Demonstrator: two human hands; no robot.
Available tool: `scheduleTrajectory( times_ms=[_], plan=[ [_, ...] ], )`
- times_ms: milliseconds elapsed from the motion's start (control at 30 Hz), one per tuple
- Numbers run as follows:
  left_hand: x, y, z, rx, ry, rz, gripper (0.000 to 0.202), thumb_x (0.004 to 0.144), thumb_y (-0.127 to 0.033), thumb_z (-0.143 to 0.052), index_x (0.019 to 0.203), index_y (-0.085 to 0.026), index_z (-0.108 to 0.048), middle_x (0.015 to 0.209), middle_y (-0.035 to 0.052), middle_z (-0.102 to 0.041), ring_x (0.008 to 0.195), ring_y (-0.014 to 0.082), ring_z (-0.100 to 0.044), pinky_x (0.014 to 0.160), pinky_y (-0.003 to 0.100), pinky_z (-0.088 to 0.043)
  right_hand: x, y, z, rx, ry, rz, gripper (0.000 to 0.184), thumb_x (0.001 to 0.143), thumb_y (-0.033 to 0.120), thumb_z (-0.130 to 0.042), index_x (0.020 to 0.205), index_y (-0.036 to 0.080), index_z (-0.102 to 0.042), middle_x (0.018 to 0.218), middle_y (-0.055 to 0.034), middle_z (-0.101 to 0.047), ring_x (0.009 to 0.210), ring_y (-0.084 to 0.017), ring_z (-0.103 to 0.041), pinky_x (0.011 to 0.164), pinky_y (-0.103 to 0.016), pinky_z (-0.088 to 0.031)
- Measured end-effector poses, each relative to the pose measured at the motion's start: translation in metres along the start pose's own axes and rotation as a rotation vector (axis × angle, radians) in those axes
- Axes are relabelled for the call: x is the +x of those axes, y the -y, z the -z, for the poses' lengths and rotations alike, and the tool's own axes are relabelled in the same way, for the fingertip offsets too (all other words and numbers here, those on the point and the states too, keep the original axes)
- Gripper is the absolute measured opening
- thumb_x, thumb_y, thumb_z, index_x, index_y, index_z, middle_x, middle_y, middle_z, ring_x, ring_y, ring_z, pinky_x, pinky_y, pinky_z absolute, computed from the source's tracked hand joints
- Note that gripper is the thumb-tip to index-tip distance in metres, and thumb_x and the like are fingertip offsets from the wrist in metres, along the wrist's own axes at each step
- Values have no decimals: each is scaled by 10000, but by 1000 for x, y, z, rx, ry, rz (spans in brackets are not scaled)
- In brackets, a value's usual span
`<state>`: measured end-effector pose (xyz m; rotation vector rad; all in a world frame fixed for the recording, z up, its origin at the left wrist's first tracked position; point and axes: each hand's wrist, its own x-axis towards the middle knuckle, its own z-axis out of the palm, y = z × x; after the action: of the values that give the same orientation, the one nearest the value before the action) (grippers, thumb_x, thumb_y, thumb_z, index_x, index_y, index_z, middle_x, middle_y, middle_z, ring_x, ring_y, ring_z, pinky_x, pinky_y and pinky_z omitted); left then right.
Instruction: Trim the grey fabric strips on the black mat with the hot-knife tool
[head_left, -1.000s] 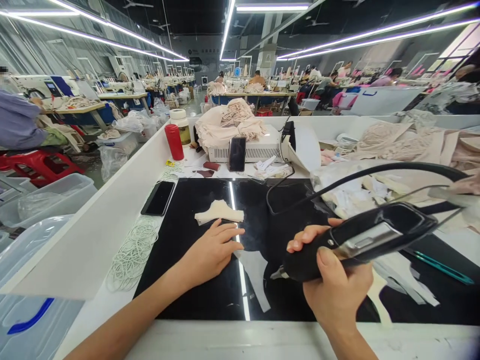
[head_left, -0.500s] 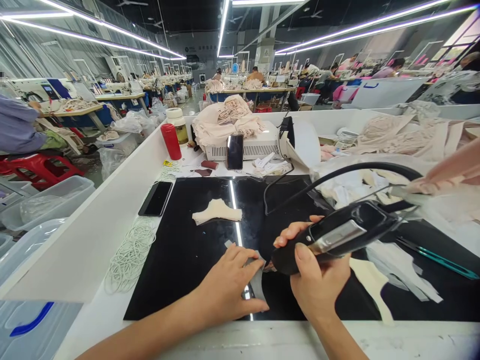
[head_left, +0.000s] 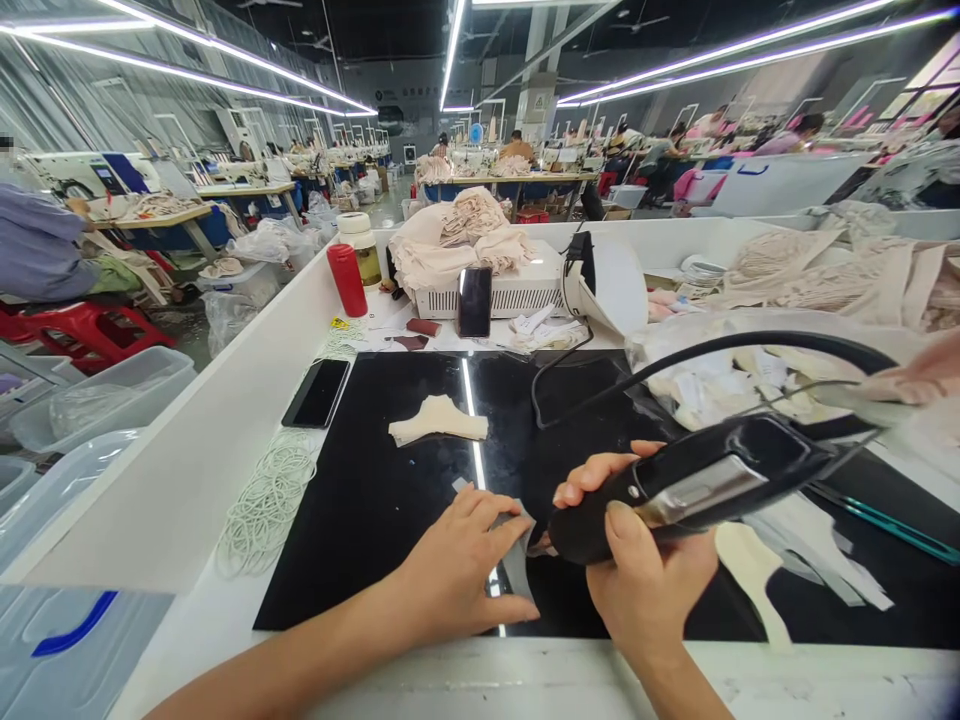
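The grey piece point(head_left: 517, 558) lies flat on the mat point(head_left: 375, 490), partly under the left hand point(head_left: 466, 565), showing in the gap between its spread thumb and fingers. The right hand point(head_left: 651, 568) has its fingers wrapped around the black tool point(head_left: 701, 482), whose tip points at the grey piece's right edge; whether they touch I cannot tell. A cream piece point(head_left: 437, 418) lies beyond the left fingers, apart from them

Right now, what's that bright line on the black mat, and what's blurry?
Head view: the shiny black mat seems to mirror a ceiling light; head view, right edge: a pinkish shape is blurry, while the black tool looks clearer.
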<state>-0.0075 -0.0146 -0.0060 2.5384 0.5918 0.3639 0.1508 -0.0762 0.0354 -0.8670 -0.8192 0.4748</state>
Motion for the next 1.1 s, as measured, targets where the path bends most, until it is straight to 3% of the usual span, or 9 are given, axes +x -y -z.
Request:
scheduleTrajectory(
  times_ms=[367,833,967,1100],
  plan=[
    [1,-1,1,-5,27,12,820,761,-475,-892,1457,-243,-526,1414,99,-553,1270,323,-519,1206,586,-325,-8,8,4,15,14,-26,334,912,315,-757,1197,287,-584,873,3,-622,719,-170,-604,669,-357,-554],
    [2,-1,2,3,20,15,735,781,-493,-871,1401,-242,-566,1405,107,-562,1279,327,-523,1212,573,-310,-18,12,9,37,36,-49,350,902,336,-772,1196,279,-592,858,1,-615,725,-168,-597,663,-334,-556],
    [3,-3,4,13,37,8,726,784,-442,-871,1416,-260,-562,1422,97,-564,1304,321,-531,1227,604,-291,-19,9,3,42,25,-32,353,920,301,-748,1220,280,-563,863,14,-627,710,-152,-628,685,-323,-571],
    [-5,11,1,78,-46,-40,652,822,-385,-824,1417,-282,-577,1420,92,-595,1304,330,-569,1182,593,-395,-22,9,-8,5,-7,11,330,912,225,-688,1189,296,-522,842,46,-645,670,-114,-632,682,-272,-557]
  ],
)
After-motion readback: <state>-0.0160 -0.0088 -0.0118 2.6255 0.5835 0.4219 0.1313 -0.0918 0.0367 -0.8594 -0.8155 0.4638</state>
